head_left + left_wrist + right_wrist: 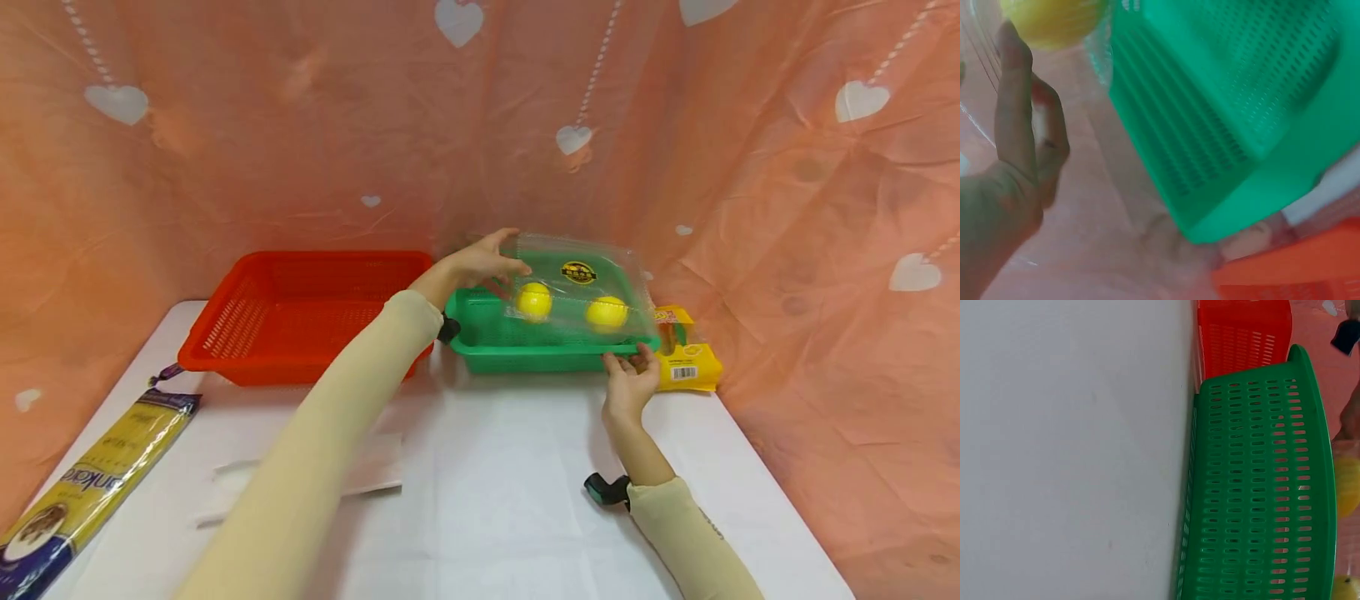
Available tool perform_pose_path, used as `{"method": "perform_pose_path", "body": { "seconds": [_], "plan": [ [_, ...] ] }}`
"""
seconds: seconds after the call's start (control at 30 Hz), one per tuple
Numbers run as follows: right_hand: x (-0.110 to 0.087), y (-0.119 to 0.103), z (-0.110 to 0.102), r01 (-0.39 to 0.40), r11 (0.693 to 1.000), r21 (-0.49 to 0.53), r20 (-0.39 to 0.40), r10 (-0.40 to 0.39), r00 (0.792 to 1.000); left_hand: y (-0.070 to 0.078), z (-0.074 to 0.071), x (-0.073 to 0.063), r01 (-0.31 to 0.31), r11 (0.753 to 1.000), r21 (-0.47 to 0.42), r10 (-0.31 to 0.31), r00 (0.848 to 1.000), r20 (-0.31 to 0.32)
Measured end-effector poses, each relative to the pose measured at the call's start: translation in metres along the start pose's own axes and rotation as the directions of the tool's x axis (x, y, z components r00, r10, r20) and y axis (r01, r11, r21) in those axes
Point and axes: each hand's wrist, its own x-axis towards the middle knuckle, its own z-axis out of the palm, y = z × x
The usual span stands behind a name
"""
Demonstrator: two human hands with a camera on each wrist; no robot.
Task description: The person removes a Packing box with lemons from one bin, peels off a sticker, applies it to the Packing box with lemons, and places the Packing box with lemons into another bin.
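Note:
A clear plastic bag [555,250] with a dark printed label holds two round yellow fruits [607,313], which overlap the green basket [540,363] in the head view. My left hand [483,265] grips the bag by its left end. In the left wrist view, its fingertip lies against the plastic beside a yellow fruit [1054,22]. My right hand [632,383] is at the front right corner of the basket, thumb on the outer wall and fingers bent at the rim, close under the bag's lower corner. The right wrist view shows the basket's slotted side [1254,487] but not that hand.
A red basket [315,367] stands left of the green one. At its right lies a yellow packet [693,367] with a barcode. A long yellow and blue packet [97,475] lies along the left table edge. Behind my left sleeve is a flat white item [378,462].

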Motion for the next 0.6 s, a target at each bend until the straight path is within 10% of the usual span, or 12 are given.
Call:
{"method": "perform_pose_path", "body": {
  "seconds": [0.6],
  "plan": [
    [-0.007,0.004,0.011,-0.019,0.994,0.110,0.016,0.017,1.000,-0.035,-0.011,0.032,-0.037,0.993,-0.115,0.027,0.996,-0.088]
  ]
}}
